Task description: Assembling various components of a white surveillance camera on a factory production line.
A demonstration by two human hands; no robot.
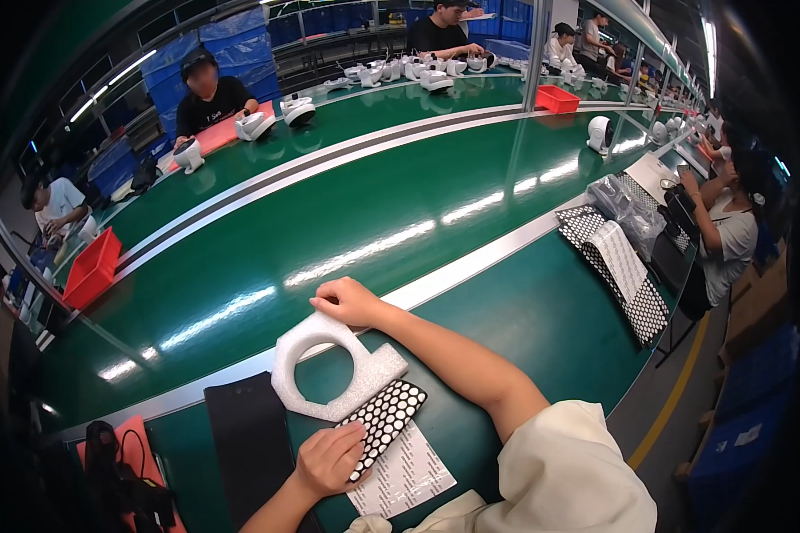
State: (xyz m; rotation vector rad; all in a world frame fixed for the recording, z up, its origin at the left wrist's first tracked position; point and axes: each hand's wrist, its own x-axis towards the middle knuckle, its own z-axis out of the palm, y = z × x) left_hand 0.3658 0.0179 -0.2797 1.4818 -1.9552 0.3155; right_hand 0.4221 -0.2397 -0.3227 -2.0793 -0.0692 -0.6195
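Observation:
A white foam ring (286,373) with a blocky arm on its right side lies tilted near the far edge of my bench. My right hand (351,302) is closed at the ring's far rim, its fingers curled; the fingertips are partly hidden. My left hand (331,457) has its fingers wrapped over a black sheet with white dots (389,416), which sits against the ring's near right side. Under that sheet lies a white printed backing sheet (409,475). To the left of the ring is a plain black sheet (244,435).
More dotted sheets (636,306) and a clear plastic bag (627,213) lie at the bench's right end, by a seated co-worker (729,226). Beyond the metal rail runs a green conveyor (400,213). Black cables (129,475) lie at the left. Red bins (93,266) stand farther off.

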